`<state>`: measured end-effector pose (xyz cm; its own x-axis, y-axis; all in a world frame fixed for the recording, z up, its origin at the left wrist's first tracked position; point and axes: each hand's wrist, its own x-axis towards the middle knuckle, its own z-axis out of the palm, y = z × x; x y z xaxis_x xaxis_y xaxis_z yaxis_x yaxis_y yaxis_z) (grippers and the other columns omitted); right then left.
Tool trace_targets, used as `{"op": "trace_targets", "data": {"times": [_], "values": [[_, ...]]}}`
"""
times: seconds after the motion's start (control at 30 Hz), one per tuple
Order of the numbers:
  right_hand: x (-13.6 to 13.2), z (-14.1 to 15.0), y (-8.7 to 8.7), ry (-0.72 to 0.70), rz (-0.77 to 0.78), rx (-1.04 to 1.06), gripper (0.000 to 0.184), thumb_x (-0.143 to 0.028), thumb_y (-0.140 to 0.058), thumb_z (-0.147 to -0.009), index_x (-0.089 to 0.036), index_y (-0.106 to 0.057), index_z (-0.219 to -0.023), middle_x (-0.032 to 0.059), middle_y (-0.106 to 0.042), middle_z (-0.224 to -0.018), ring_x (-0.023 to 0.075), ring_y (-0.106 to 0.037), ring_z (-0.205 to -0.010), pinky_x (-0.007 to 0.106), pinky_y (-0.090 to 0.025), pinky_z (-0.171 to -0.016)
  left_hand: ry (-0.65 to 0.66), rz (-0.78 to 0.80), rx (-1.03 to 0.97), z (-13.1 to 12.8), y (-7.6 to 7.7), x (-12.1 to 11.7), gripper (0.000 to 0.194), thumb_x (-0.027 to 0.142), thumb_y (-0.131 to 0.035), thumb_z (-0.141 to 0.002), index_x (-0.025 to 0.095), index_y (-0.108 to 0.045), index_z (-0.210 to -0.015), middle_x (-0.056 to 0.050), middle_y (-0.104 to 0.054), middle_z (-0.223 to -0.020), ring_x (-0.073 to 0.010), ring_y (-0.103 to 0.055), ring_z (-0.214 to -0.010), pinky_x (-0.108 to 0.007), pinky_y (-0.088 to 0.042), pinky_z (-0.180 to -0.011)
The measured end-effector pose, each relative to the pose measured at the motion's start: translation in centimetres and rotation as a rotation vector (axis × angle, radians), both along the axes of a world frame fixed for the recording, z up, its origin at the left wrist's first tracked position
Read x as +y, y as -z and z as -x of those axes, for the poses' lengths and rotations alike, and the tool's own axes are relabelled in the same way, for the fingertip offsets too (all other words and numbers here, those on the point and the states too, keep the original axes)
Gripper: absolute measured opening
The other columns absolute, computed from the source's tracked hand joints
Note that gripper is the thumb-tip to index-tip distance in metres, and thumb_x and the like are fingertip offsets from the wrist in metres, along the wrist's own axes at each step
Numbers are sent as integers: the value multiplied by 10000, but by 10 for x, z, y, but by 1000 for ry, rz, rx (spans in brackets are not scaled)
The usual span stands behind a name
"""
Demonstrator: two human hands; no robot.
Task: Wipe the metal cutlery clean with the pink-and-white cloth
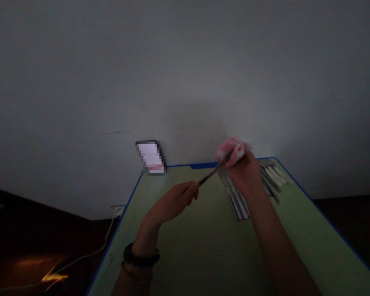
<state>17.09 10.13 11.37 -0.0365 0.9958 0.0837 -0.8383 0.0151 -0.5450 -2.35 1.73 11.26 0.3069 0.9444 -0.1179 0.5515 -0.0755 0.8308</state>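
Note:
My left hand (175,201) is closed around the handle end of a thin metal knife (210,174), which slants up to the right. Its blade end runs into a pink and white cloth (232,150) that my right hand (246,172) grips, wrapped round the blade. Both hands hover above the far part of a green table (197,246) with a blue edge. Several more pieces of metal cutlery (237,201) lie in a row on the table under and beside my right hand. A dark band sits on my left wrist.
A phone (151,157) leans against the grey wall at the table's far left corner. A white cable (89,255) runs from a wall socket down across the dark floor on the left. More cutlery (276,174) lies by the far right corner.

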Motion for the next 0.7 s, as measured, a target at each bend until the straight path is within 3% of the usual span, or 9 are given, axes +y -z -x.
{"op": "trace_targets", "data": {"times": [0.13, 0.2, 0.33, 0.47, 0.57, 0.7], "values": [[-2, -8, -10, -4, -22, 159, 170, -259, -456, -859, -190, -610, -873, 3, -620, -795, 131, -599, -752, 329, -503, -760, 111, 104, -225, 6, -3, 0, 331, 380, -298, -943, 160, -541, -989, 47, -425, -630, -87, -373, -540, -202, -348, -517], [-2, -11, -14, 19, -42, 208, 181, -282, -449, -873, -189, -604, -871, 2, -614, -785, 133, -597, -742, 340, -503, -765, 116, 105, -225, 12, -5, 1, 330, 389, -313, -946, 157, -531, -1033, 30, -492, -658, -86, -415, -550, -203, -363, -524], [3, -10, -10, 177, -74, 140, 169, -338, -502, -874, -199, -594, -850, -28, -594, -717, 117, -581, -687, 310, -502, -730, 68, 100, -68, 19, -11, 0, 351, 407, -326, -944, 155, -569, -965, 0, -592, -686, -86, -488, -535, -206, -387, -523], [7, 1, 1, 354, -33, -11, 128, -321, -561, -850, -203, -599, -877, -47, -579, -708, 90, -562, -657, 259, -496, -702, 9, -8, 91, 21, -19, -4, 361, 415, -334, -938, 168, -593, -883, 41, -497, -582, -83, -439, -493, -194, -341, -481], [0, 14, 2, 377, 4, -68, 157, -350, -549, -848, -213, -599, -906, -31, -601, -789, 96, -575, -722, 260, -493, -715, -64, -121, 175, 27, -21, -5, 355, 425, -350, -928, 175, -571, -808, 42, -471, -578, -91, -430, -509, -194, -326, -479], [-18, 36, -3, 367, -27, -229, 277, -426, -466, -872, -214, -565, -723, -9, -585, -740, 111, -548, -698, 247, -461, -677, -116, -165, 196, 30, -23, -4, 356, 442, -343, -919, 186, -527, -754, 44, -458, -563, -102, -429, -503, -202, -332, -479]]}}
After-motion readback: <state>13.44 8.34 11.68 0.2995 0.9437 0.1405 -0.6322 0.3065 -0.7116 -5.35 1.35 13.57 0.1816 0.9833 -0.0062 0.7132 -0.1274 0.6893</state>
